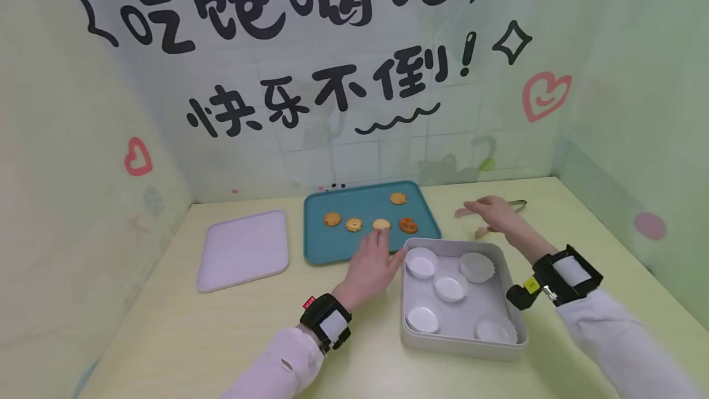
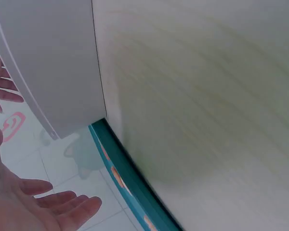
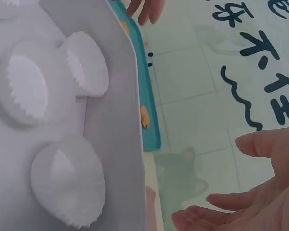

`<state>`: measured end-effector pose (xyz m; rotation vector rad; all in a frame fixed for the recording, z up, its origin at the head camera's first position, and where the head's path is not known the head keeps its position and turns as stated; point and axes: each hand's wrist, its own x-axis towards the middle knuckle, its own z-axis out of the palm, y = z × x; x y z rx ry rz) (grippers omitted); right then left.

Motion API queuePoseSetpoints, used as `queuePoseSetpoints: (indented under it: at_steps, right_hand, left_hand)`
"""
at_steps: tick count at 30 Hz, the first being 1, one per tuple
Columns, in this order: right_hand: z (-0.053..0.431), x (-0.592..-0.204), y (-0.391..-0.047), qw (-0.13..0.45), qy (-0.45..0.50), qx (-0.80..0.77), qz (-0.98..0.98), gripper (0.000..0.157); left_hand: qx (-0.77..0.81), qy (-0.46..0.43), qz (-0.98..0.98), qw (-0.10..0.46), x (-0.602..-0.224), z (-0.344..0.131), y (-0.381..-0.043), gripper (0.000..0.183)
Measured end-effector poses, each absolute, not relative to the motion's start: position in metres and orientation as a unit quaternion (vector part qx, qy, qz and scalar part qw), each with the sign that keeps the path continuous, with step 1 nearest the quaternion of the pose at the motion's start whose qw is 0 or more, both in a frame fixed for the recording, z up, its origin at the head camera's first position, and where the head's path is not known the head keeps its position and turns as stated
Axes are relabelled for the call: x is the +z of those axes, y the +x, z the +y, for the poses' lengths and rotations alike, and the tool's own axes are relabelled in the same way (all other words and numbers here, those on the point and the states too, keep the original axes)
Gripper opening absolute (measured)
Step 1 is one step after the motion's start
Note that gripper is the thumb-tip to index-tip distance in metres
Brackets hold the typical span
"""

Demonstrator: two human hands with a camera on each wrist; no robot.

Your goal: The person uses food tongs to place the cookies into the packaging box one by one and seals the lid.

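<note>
My left hand [image 1: 372,266] reaches over the front edge of a teal tray [image 1: 321,248], fingers extended, their tips close to a pale round cookie [image 1: 381,224]. Next to that cookie are a flower-shaped cookie [image 1: 354,225] and a brown pretzel-shaped cookie [image 1: 408,225]. My right hand [image 1: 501,217] hovers above a pair of pink-tipped tongs [image 1: 519,203], partly covering them; its fingers are spread with nothing between them in the right wrist view. A pale grey box [image 1: 465,350] holding several white paper cups [image 1: 451,287] stands between my forearms.
An empty pale lilac tray [image 1: 244,251] lies left of the teal one. Two more round cookies, one at the left [image 1: 332,219] and one at the back [image 1: 398,198], lie on the teal tray. A printed wall [image 1: 360,159] rises behind the table.
</note>
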<state>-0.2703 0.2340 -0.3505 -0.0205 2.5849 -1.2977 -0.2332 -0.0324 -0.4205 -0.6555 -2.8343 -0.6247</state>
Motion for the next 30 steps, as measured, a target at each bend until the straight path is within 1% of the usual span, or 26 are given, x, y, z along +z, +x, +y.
queuePoseSetpoints:
  at_steps: [3,5,8,12,18,24,27,30]
  right_hand:
    - [0.253,-0.356,-0.261,0.16,0.0,-0.445,0.881,0.072]
    - [0.264,-0.361,-0.256,0.182,0.015,-0.445,0.877,0.073]
    - [0.277,-0.37,-0.248,0.207,0.037,-0.441,0.872,0.077]
    - [0.285,-0.382,-0.24,0.229,0.042,-0.447,0.864,0.074]
    - [0.278,-0.395,-0.225,0.236,0.018,-0.459,0.856,0.06]
    - [0.27,-0.401,-0.218,0.215,-0.006,-0.465,0.859,0.044]
    - [0.268,-0.404,-0.217,0.209,-0.014,-0.466,0.86,0.04]
    - [0.267,-0.405,-0.215,0.204,-0.02,-0.469,0.859,0.038]
  left_hand:
    - [-0.227,-0.212,-0.95,0.041,-0.423,-0.027,-0.23,0.067]
    - [-0.231,-0.21,-0.95,0.024,-0.424,-0.025,-0.228,0.067]
    - [-0.24,-0.211,-0.948,0.011,-0.424,-0.022,-0.225,0.065]
    - [-0.241,-0.215,-0.946,0.001,-0.425,-0.02,-0.222,0.061]
    - [-0.244,-0.228,-0.943,-0.012,-0.431,-0.019,-0.223,0.053]
    - [-0.272,-0.26,-0.926,-0.016,-0.434,-0.017,-0.227,0.043]
    - [-0.297,-0.264,-0.917,-0.028,-0.436,-0.017,-0.228,0.041]
    - [-0.322,-0.253,-0.911,-0.044,-0.437,-0.016,-0.228,0.042]
